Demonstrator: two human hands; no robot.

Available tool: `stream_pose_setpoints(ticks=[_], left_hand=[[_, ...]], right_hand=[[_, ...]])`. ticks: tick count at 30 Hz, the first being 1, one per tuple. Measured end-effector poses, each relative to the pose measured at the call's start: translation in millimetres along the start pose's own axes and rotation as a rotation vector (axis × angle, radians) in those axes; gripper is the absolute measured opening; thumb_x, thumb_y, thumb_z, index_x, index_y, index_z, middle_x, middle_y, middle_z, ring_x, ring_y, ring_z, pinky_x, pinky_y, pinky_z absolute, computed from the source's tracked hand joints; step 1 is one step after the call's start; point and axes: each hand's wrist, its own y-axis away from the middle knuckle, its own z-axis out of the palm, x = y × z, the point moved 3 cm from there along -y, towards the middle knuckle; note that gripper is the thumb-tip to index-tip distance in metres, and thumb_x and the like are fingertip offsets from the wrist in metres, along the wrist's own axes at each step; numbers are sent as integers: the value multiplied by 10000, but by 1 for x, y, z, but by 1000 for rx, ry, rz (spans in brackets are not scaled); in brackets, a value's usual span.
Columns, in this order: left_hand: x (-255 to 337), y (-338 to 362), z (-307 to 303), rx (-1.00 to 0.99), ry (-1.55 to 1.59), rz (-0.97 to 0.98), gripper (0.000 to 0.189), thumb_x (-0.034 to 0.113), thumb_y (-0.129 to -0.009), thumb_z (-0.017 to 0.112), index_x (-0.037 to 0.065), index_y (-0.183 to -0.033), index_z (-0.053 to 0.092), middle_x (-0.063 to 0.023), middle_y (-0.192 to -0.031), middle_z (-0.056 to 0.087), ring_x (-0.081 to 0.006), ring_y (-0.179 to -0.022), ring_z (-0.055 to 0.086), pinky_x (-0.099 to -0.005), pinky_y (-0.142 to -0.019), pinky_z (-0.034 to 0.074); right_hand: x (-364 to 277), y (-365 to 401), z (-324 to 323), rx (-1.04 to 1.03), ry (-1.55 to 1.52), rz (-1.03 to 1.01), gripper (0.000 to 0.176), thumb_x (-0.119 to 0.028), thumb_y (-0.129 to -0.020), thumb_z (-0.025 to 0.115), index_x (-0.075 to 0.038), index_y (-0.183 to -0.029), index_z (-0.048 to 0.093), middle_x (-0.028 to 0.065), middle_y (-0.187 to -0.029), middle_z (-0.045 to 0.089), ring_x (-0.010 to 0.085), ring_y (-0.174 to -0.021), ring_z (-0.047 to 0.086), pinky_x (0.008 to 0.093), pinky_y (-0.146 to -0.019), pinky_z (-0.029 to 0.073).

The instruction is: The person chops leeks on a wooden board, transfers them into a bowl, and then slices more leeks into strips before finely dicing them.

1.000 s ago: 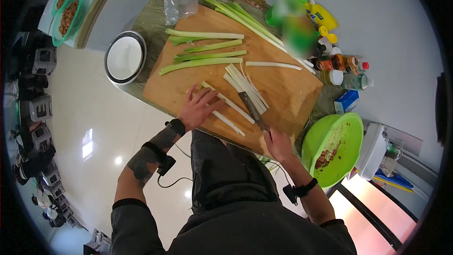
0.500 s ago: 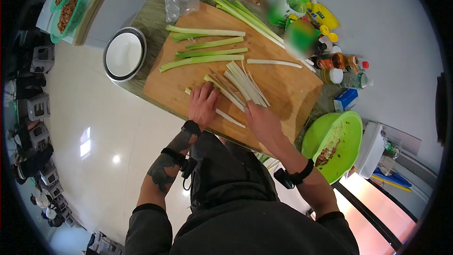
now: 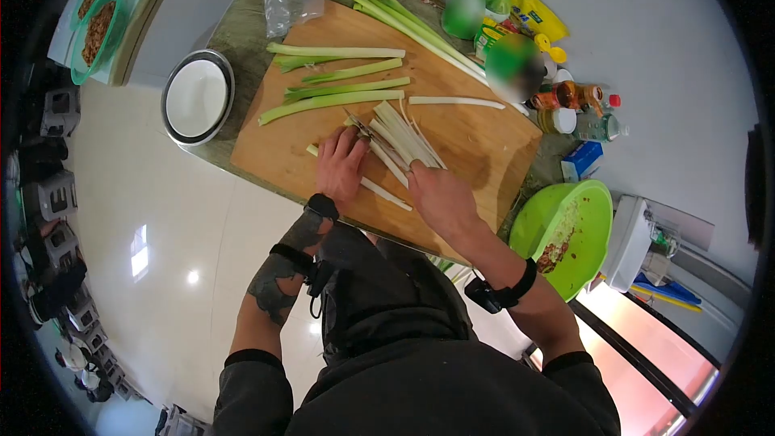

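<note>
My right hand [image 3: 442,198] is closed around the handle of a knife [image 3: 376,139], whose blade points away to the upper left. The blade lies along a pale scallion stalk [image 3: 394,168] on the wooden cutting board [image 3: 480,141]. My left hand [image 3: 340,168] presses that stalk with bent fingers, close beside the blade's tip. Just beyond the knife lies a bundle of split white scallion strips [image 3: 408,136]. Another white stalk [image 3: 386,194] lies nearer to me, partly under my left hand. Several green scallion lengths [image 3: 331,105] rest farther up the board.
A white bowl [image 3: 198,98] stands left of the board. Long scallions [image 3: 412,28] lie along the far edge. Bottles [image 3: 601,127] and a yellow packet [image 3: 539,18] stand at the right. A green basin [image 3: 595,234] with food residue sits at the near right.
The view has shifted slightly. Both hands have moved a little away from me over the board, and my left fingertips are now closer to the knife's tip.
</note>
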Motion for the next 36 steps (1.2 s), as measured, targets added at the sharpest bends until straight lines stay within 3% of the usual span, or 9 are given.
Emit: stream_pose_setpoints(ticks=[2, 8, 11, 14, 17, 21, 27, 31, 36], left_hand=[[-1, -4, 1, -27, 27, -1, 256, 125, -901, 734, 96, -1147, 668, -120, -1343, 630, -380, -1280, 558, -504, -1041, 479], [-5, -3, 3, -23, 78, -4, 258, 93, -890, 752, 79, -1138, 687, -145, -1332, 644, -407, -1269, 574, -519, -1049, 501], [-5, -4, 4, -22, 90, -12, 257, 90, -891, 758, 72, -1139, 693, -156, -1323, 651, -419, -1271, 577, -526, -1058, 500], [-5, -3, 4, -6, 93, -16, 252, 94, -892, 758, 72, -1135, 695, -150, -1313, 657, -419, -1267, 578, -525, -1050, 498], [-4, -5, 4, 12, 54, -4, 258, 104, -882, 760, 93, -1132, 695, -107, -1297, 659, -377, -1254, 584, -499, -1016, 497], [-6, -2, 3, -10, 50, -4, 264, 131, -888, 762, 109, -1143, 695, -76, -1279, 657, -348, -1259, 579, -482, -1004, 479], [-1, -3, -1, -60, 93, -30, 313, 140, -896, 756, 98, -1198, 683, -111, -1265, 646, -388, -1253, 567, -529, -1044, 460], [-2, -7, -1, -41, 41, 1, 324, 195, -888, 784, 150, -1200, 711, -62, -1244, 644, -333, -1233, 589, -490, -1005, 471], [-2, -4, 0, -17, 29, 9, 319, 205, -893, 782, 163, -1202, 717, -55, -1239, 641, -327, -1233, 586, -493, -1002, 476]], right_hand=[[-3, 1, -5, -4, 70, -37, 128, -138, -984, 578, -17, -1014, 609, 199, -786, 718, 400, -746, 756, 518, -628, 603], [-1, 0, -8, -37, 36, -30, 162, -149, -999, 565, 0, -1033, 617, 221, -804, 723, 421, -755, 750, 550, -654, 598], [-2, -5, -11, -50, -81, 39, 243, -274, -1063, 537, -44, -1061, 616, 251, -824, 698, 500, -791, 687, 606, -693, 552], [-5, -30, 6, -73, -33, 29, 251, -273, -1063, 532, -39, -1073, 622, 269, -814, 695, 501, -786, 695, 609, -694, 556], [-15, -29, -10, -155, 6, 43, 202, -146, -1002, 542, -13, -1108, 652, 267, -888, 746, 457, -878, 758, 576, -719, 605], [10, 21, -21, -248, 36, 100, 194, -153, -1004, 544, -13, -1108, 627, 252, -864, 744, 459, -874, 757, 583, -734, 606], [30, 49, 3, -274, 70, 144, 205, -190, -1006, 546, -15, -1108, 581, 250, -858, 738, 468, -858, 754, 589, -739, 602], [43, 68, 10, -279, 44, 163, 204, -192, -1007, 537, -11, -1095, 569, 256, -875, 738, 481, -871, 749, 593, -742, 597], [67, 94, 67, -187, -75, 220, 229, -254, -1052, 502, -42, -1098, 575, 251, -910, 737, 474, -860, 732, 603, -715, 576]])
